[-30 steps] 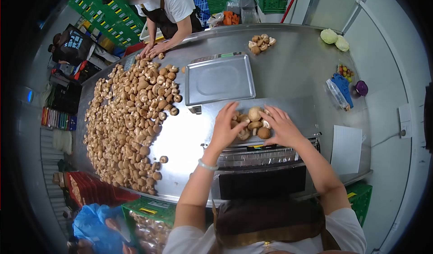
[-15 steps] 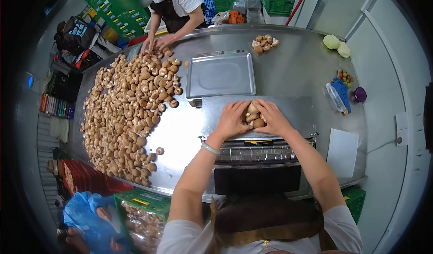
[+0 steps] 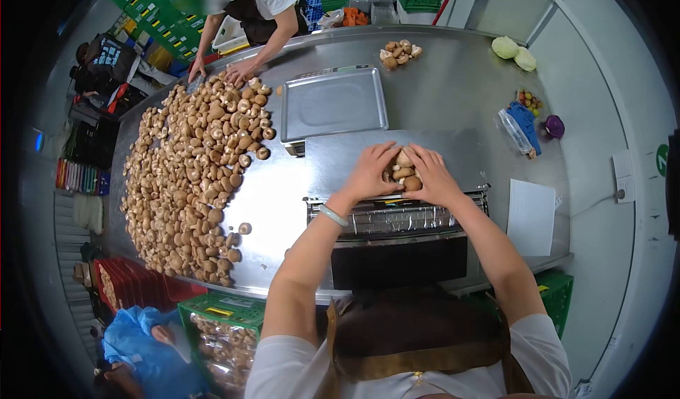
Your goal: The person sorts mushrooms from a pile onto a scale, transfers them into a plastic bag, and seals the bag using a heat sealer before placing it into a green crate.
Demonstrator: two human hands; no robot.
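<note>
Through the head camera I see a small mushroom cluster [image 3: 405, 175], brown caps and pale stems tightly bunched, on a metal plate [image 3: 453, 146] at the near right of the scale [image 3: 333, 105]. The left hand [image 3: 370, 172] and right hand [image 3: 432, 175] cup it, fingers curled inward, gripping it between them. A second ago I had the hands wider apart, the mushrooms looser.

No wording can be read for certain: the pale block letters [image 3: 110, 54] on a person's dark top [image 3: 120, 70] (tilted, blurred) are illegible, as is the white mark [image 3: 663, 160] on the round green sign [image 3: 659, 151].
</note>
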